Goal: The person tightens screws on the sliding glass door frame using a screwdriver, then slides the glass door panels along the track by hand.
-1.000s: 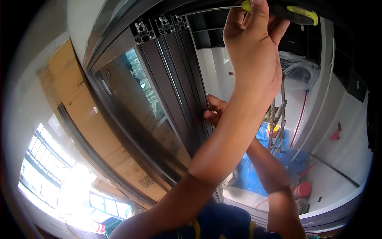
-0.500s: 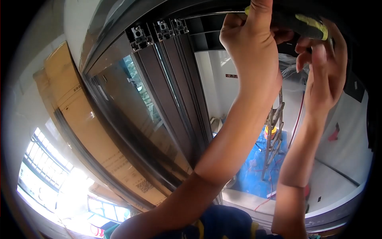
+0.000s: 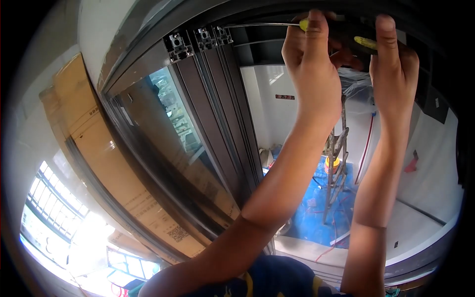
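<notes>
- Head view, looking steeply upward: the screwdriver [image 3: 341,35] lies at the top of the frame, directly under the dark overhead track [image 3: 257,11] of the door opening.
- Long axis: roughly horizontal. The yellow-and-black handle sits to the right; the thin metal shank [image 3: 257,24] runs left toward the exposed top ends of the door frame profiles [image 3: 198,37].
- The shank tip ends close beside those profile ends; whether it touches them cannot be made out.
- Left hand [image 3: 314,69]: closed around the front of the handle, where it meets the shank. This hand is the nearer one to the tip.
- Right hand [image 3: 393,64]: raised at the rear of the handle, fingers curled over it, with one yellow patch showing beside the index finger. How firm the grip is cannot be told.
- Both forearms rise from the bottom of the frame, well apart at the elbows and close together at the tool.
- Edges: the track lies immediately above both hands, so there is little room upward. The stacked dark profiles and glass panel [image 3: 173,114] bound the left side.
- Open room: downward and to the right, through the opening. A ladder [image 3: 336,163] stands far below on blue floor sheeting [image 3: 309,208], well clear of the hands.
</notes>
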